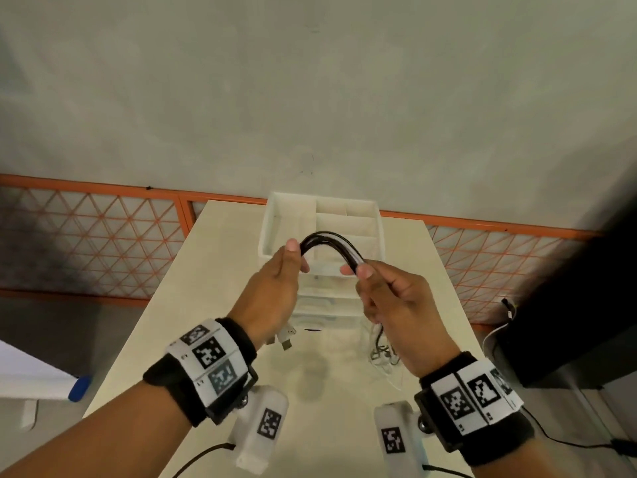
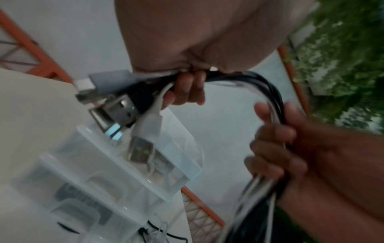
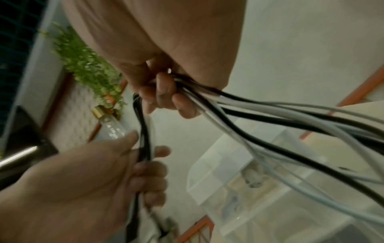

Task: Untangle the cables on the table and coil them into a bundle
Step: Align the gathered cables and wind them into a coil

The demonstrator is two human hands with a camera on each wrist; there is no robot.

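Observation:
Several black and white cables (image 1: 331,241) arch as one bunch between my two hands, held up above the white table (image 1: 144,339). My left hand (image 1: 293,258) grips the bunch near its plug end; several USB plugs (image 2: 116,105) stick out below the fist, plugs (image 1: 286,336) also showing under the wrist. My right hand (image 1: 358,270) grips the other side of the arch, fingers curled round the cables (image 3: 207,102). Loose cable tails (image 1: 381,353) hang from it down to the table.
A clear plastic drawer organiser (image 1: 324,229) with open top compartments stands on the table just behind my hands. An orange lattice fence (image 1: 86,236) runs behind the table. A blue object (image 1: 80,388) lies off the table's left edge.

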